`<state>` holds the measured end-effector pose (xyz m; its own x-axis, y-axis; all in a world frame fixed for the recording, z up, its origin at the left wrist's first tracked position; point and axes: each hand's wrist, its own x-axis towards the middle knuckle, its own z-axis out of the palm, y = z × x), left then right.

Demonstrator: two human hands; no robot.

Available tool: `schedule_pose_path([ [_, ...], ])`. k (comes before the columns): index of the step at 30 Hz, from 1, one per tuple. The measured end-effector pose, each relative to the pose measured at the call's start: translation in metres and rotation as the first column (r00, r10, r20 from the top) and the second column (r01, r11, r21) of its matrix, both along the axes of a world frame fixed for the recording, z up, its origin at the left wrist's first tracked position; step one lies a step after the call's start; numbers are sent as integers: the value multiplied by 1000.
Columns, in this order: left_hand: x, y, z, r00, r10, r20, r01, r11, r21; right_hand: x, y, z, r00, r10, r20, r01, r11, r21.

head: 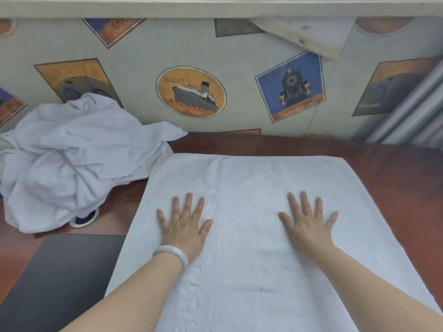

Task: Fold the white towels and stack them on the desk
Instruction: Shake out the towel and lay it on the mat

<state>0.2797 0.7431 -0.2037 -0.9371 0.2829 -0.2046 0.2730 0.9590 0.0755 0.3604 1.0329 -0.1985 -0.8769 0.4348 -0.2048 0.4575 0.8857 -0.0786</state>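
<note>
A white towel (249, 178) lies spread flat on the brown desk (395, 178), reaching from the middle down to the near edge. My left hand (184, 224) rests palm down on its left half, fingers spread, with a pale bangle on the wrist. My right hand (309, 221) lies flat on the right half, fingers also spread. Neither hand grips the cloth. A crumpled heap of white towels (69, 159) sits at the back left of the desk, touching the flat towel's far left corner.
A wall with ship and train pictures (191, 92) rises right behind the desk. A round cable hole (84, 219) peeks from under the heap. A dark panel (60, 279) lies at the near left. Grey ribbed material (412, 111) stands at the far right.
</note>
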Motion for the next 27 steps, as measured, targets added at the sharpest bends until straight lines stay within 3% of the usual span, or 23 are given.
schedule_pose_path([
  [10,-77,26,-10,996,-18,-84,19,1000,13,-66,30,-10,997,-47,-57,49,998,32],
  [18,-95,36,3,1000,-8,4,8,1000,-9,-88,43,-8,999,-30,-31,30,1000,2],
  [20,-76,37,5,999,-49,-22,50,997,51,-73,23,0,995,-10,-100,12,1000,18],
  [23,6,44,-1,960,-225,-164,247,961,128,-23,-46,-6,953,155,-262,-147,988,51],
  [25,62,32,-10,944,-283,-167,305,944,125,22,-80,-22,940,232,-251,-235,972,18],
  [27,85,0,-14,964,-222,-148,237,967,91,64,-72,-28,968,151,-201,-155,988,-4],
])
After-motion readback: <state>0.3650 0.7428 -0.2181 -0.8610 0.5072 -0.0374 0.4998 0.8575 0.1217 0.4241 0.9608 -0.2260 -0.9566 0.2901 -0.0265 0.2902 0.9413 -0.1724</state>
